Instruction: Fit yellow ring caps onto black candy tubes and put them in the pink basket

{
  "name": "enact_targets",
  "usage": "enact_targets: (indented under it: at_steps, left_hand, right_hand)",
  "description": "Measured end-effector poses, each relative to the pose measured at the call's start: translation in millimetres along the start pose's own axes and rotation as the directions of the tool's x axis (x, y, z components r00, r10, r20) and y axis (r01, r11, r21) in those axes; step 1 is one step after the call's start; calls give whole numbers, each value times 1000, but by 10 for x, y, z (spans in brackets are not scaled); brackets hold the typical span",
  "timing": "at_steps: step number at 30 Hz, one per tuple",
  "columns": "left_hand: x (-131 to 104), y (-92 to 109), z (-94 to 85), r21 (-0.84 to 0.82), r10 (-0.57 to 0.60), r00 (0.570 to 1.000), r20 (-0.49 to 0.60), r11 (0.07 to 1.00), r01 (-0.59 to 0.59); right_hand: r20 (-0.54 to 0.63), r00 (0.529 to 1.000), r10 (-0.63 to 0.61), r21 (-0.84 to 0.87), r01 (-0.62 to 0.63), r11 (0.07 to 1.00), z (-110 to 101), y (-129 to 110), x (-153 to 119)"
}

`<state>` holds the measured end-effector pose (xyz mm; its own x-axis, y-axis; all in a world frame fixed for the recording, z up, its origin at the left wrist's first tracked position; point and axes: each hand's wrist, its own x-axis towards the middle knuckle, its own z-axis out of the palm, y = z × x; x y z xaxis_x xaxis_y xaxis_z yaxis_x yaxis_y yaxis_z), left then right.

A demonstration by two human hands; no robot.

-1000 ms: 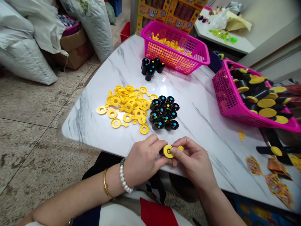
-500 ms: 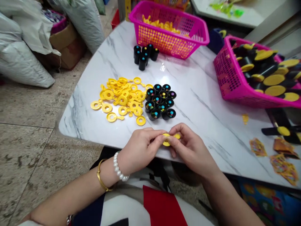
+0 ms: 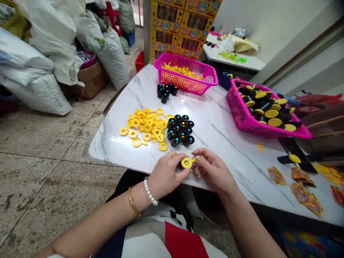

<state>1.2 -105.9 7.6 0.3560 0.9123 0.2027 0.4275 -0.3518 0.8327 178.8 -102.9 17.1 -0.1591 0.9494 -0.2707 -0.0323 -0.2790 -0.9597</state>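
In my left hand (image 3: 166, 172) is a small black cup with a yellow ring-shaped lid (image 3: 186, 163) on its top; thumb and fingers wrap its sides, and most of the cup is hidden. The fingers of my right hand (image 3: 216, 171) pinch the tab that sticks out from this lid. Just beyond the hands stands a cluster of open black cups (image 3: 175, 140) with coloured bits inside. Left of them lies a loose pile of yellow lids (image 3: 147, 124) with tabs.
A pink basket (image 3: 185, 84) of yellow parts stands at the back, with several black cups (image 3: 164, 97) before it. Another pink basket (image 3: 247, 125) to the right holds black pieces with yellow ends. Printed packets (image 3: 306, 197) lie at the right; white sacks (image 3: 40, 82) stand left.
The yellow lid has turned face up, and the black cup now shows beneath it. My right fingers have shifted from the ring to its tab. The head view has tilted up.
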Motion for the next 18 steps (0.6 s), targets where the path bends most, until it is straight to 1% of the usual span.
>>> enact_targets:
  at_steps: [3,5,9,11,13,14,16,18]
  left_hand:
    - [32,4,-29,15,-19,999,27,1000,18]
    - [50,-4,-55,3,-24,998,55,1000,24]
    - [61,-31,-78,-45,-26,996,83,999,30]
    - [58,-35,-67,-51,-36,995,95,998,41]
    - [59,-34,-48,-40,-40,994,98,998,44]
    - [62,-33,-37,-26,-37,995,96,999,39]
    - [69,-36,-18,21,-28,996,90,999,26]
    - [70,-39,-6,77,-31,995,94,997,24]
  right_hand:
    - [45,998,48,97,-53,994,-48,-30,14]
    - [98,992,85,130,-97,987,-72,-60,33]
    - [149,977,156,162,-179,970,-109,-114,97]
    - [211,954,212,89,-235,968,-99,-138,120]
    - [248,934,255,-77,-244,967,-55,-161,125]
    - [239,937,256,-171,-219,961,-25,-169,122]
    - [186,959,212,-320,-146,936,36,-175,104]
    - [133,976,171,-376,-109,920,68,-162,77]
